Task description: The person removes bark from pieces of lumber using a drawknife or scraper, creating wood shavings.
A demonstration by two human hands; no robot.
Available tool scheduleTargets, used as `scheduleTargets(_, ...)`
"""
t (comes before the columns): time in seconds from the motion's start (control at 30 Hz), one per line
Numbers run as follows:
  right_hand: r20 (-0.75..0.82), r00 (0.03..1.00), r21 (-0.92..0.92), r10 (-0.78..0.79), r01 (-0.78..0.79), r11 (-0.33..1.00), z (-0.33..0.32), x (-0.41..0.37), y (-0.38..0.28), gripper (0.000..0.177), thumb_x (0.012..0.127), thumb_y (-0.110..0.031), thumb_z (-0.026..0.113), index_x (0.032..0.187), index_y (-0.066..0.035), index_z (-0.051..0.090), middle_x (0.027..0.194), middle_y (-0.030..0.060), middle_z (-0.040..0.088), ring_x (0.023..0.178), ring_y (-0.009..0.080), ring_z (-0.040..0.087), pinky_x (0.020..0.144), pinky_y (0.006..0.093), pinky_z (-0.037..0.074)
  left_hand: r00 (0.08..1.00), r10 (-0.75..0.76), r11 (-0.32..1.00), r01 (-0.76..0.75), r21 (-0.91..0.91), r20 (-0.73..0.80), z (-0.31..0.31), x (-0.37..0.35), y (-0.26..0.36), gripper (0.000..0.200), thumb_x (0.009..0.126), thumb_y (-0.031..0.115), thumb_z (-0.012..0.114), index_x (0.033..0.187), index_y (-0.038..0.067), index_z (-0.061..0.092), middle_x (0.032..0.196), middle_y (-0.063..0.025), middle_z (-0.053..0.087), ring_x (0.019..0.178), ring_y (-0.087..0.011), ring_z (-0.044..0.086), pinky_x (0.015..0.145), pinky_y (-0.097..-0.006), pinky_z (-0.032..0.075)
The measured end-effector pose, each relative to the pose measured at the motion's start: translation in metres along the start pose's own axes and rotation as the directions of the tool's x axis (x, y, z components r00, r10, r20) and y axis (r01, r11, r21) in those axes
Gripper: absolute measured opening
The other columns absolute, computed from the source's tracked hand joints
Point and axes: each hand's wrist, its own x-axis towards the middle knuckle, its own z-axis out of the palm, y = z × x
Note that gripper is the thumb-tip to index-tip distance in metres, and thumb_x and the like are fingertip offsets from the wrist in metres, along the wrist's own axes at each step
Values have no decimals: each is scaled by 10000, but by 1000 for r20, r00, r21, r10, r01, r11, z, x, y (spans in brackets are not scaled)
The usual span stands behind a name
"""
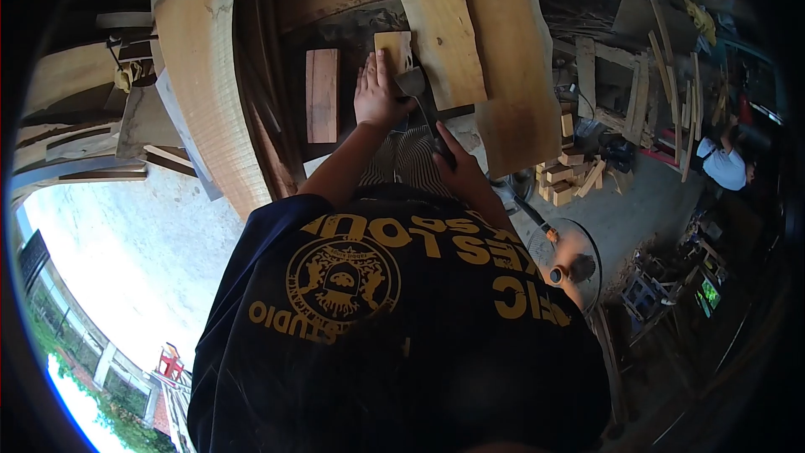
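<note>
Near the top centre, my left hand lies flat with its fingers stretched over a light wooden block. To its right, my right hand is wrapped round the dark handle of a tool. The tool's broad metal head is beside the block, close to my left hand's thumb; whether it touches the block I cannot tell. A reddish wooden board lies to the left of my left hand.
Long planks stand on the left and right. Cut wood blocks are piled on the floor, near a round fan. A person in a white shirt is at the far right.
</note>
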Motion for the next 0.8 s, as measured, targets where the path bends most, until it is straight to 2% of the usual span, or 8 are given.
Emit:
scheduleTargets(0.07, -67, 981, 59, -180, 184, 981, 3, 5, 11, 610, 919, -161, 541, 1472, -190, 286, 1271, 211, 555, 1147, 280, 573, 934, 350, 443, 1000, 3, 1000, -3, -11, 7, 1, 0, 0, 1202, 572, 401, 795, 1469, 14, 96, 1427, -261, 336, 1329, -367, 357, 1129, -440, 265)
scheduleTargets(0.2, -109, 960, 72, -256, 265, 962, 18, 10, 16, 604, 921, -156, 534, 1472, -159, 286, 1294, 214, 532, 1168, 275, 546, 953, 352, 420, 1000, -1, 1000, 1, 14, 17, 2, 0, 0, 1209, 577, 400, 795, 1473, 15, 80, 1431, -262, 329, 1323, -376, 362, 1126, -433, 271)
scheduleTargets(0.27, 19, 999, 295, -26, 19, 955, 21, 8, 11, 600, 928, -166, 532, 1471, -121, 281, 1323, 223, 494, 1201, 276, 504, 991, 350, 383, 1000, -7, 1000, 7, 8, 12, 3, 0, 1, 1209, 578, 401, 796, 1473, 16, 81, 1429, -263, 330, 1321, -376, 364, 1125, -433, 273)
scheduleTargets(0.37, 49, 999, 367, 9, -26, 930, 23, 9, 15, 597, 933, -161, 523, 1472, -106, 271, 1340, 236, 464, 1212, 277, 488, 1019, 348, 360, 1000, -3, 1000, 4, 20, -15, 6, 0, -2, 1201, 584, 419, 790, 1477, 26, 90, 1425, -264, 334, 1314, -373, 373, 1118, -429, 283)
scheduleTargets(0.5, 24, 996, 317, -81, 70, 946, 22, 9, 11, 595, 941, -153, 502, 1476, -98, 248, 1365, 252, 435, 1249, 308, 461, 1037, 357, 346, 1000, -29, 999, 29, 25, 3, 8, -1, -2, 1191, 594, 424, 783, 1481, 36, 89, 1443, -253, 316, 1326, -366, 361, 1121, -426, 275)
scheduleTargets(0.57, 2, 1000, 65, -26, 26, 998, 17, 5, -4, 594, 947, -144, 483, 1480, -98, 225, 1395, 249, 407, 1295, 327, 420, 1054, 367, 330, 999, -41, 999, 41, 7, 23, 9, -1, -3, 1195, 590, 405, 790, 1482, 41, 83, 1462, -241, 295, 1342, -361, 340, 1129, -421, 259)
scheduleTargets(0.7, 6, 1000, 35, 3, -4, 999, 20, 10, 2, 593, 949, -150, 477, 1481, -101, 217, 1419, 238, 388, 1330, 332, 382, 1068, 369, 318, 999, -46, 999, 46, -3, 7, 9, 0, -1, 1204, 583, 391, 797, 1484, 43, 77, 1463, -240, 294, 1341, -362, 341, 1129, -420, 260)
scheduleTargets(0.8, -16, 987, 115, -162, 163, 980, 20, 14, 15, 580, 958, -152, 460, 1484, -118, 218, 1410, 206, 406, 1280, 291, 440, 1046, 355, 350, 998, -56, 998, 55, 18, 29, 7, -2, -1, 1197, 601, 423, 784, 1484, 41, 72, 1453, -247, 306, 1332, -367, 354, 1124, -423, 270)
